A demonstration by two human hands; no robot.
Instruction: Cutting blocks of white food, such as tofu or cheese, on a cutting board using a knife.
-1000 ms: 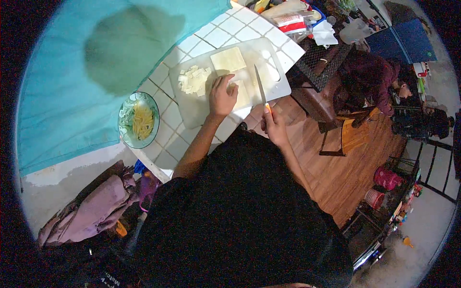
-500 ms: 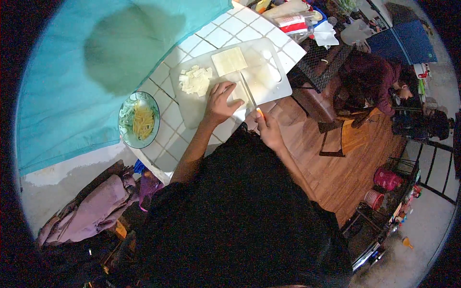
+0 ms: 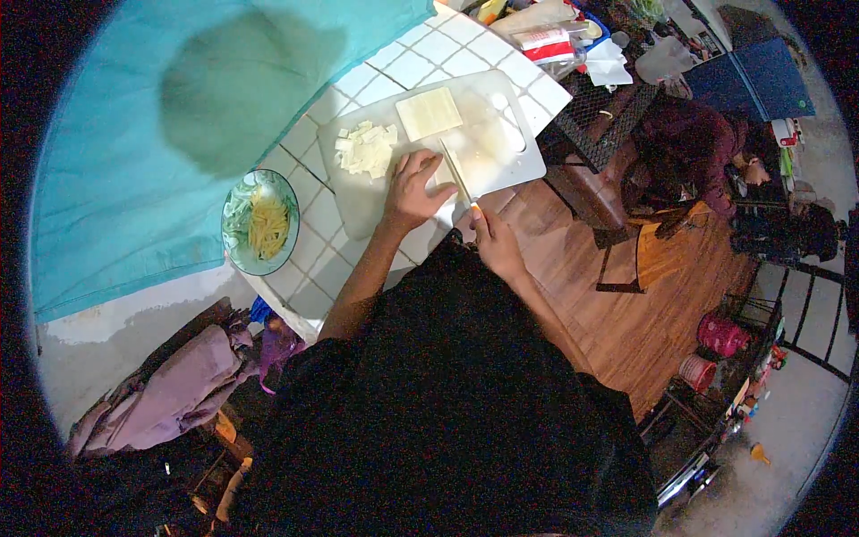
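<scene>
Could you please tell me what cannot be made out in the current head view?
In the head view:
- Pale slab: partly covered by the left hand.
- Knife: most of its grip is hidden by the right hand; whether its edge touches the slab is too small to tell.
- Bowl: its bottom is covered by food strips.

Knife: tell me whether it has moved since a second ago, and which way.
Yes. Judged against the cutting board, the knife has moved left, closer to the left hand.
</scene>
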